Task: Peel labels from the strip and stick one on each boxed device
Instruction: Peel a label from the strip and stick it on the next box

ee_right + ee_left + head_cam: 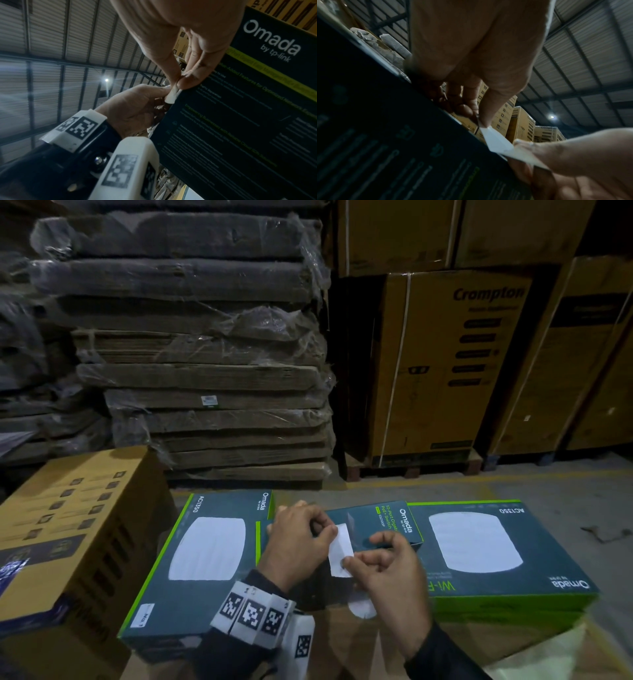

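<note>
We hold a small white label strip between both hands, just above the middle of three dark teal boxes with green edges. The strip is plain, narrow and slightly curved, blank on the side we can see; from the left wrist view it looks like a thin folded sheet stretched between the two grips. Our left hand pinches its upper end between thumb and forefinger, the other fingers curled in. Our right hand pinches the lower end the same way, remaining fingers loosely bent.

The small box just behind the strip reads "Omada" and lies partly on the two larger ones. The left box shows a white rounded device picture and has a small white sticker at its near corner. The right box, marked AC1350, shows the same white picture.
</note>
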Demonstrator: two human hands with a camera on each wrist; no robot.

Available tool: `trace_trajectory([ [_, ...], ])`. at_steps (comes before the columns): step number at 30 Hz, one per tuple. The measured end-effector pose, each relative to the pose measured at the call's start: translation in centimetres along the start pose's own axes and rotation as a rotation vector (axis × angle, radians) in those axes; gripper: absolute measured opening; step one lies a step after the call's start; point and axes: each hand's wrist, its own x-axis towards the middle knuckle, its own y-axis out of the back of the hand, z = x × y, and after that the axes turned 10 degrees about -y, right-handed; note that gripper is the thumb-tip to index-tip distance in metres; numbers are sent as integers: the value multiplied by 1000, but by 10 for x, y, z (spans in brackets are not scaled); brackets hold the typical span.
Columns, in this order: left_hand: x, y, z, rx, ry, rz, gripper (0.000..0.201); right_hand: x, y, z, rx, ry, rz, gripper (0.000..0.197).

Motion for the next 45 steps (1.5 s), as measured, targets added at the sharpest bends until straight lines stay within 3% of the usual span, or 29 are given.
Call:
trace_trajectory([
  [7, 0, -1, 2, 24, 21, -4, 15, -4, 0, 1, 36, 32, 38, 51],
  [32, -1, -14, 0, 39, 28, 130, 26, 6, -3, 11, -18, 66, 94, 48],
  [40, 0, -16, 2, 101, 12, 147, 16, 10, -6, 15, -24, 79, 122, 48],
  [45, 6, -9, -3, 133, 10, 112, 37, 10, -8, 15, -50, 121, 145, 46],
])
